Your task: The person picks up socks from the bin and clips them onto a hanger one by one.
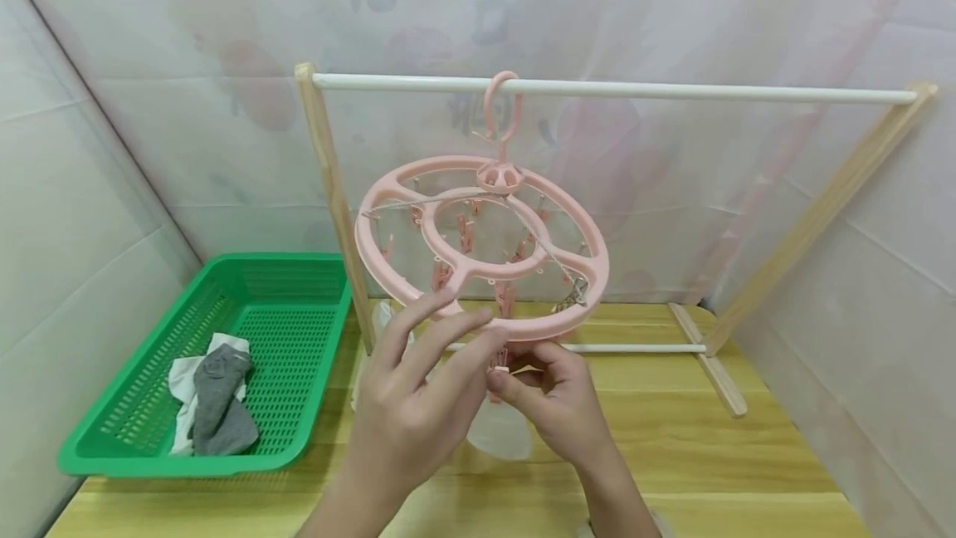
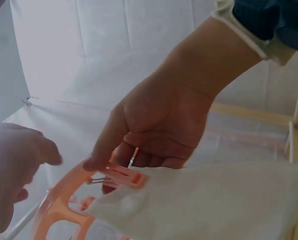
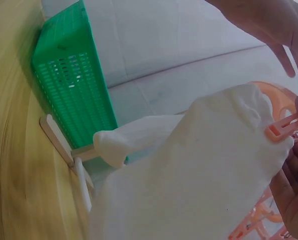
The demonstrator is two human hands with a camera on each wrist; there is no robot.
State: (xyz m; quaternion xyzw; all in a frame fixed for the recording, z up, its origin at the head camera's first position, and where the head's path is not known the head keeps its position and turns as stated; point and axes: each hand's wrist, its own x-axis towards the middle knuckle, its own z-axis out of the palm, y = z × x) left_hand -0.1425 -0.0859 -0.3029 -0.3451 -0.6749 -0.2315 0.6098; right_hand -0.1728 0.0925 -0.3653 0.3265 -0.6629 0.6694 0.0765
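Observation:
A pink round clip hanger hangs tilted by its hook from a white bar. My right hand pinches a pink clothespin at its near rim. That clothespin sits over the edge of a white sock, which hangs down below the rim. My left hand is raised beside the near left of the ring, fingers spread and slightly bent, holding nothing; the left wrist view shows a gap between it and the ring. Another white sock hangs farther left, its upper end hidden. Several more clothespins dangle under the ring.
A green basket at left holds a grey sock over a white cloth item. The rack has a white top bar, wooden side posts and a low white rod. A wood-grain table lies beneath.

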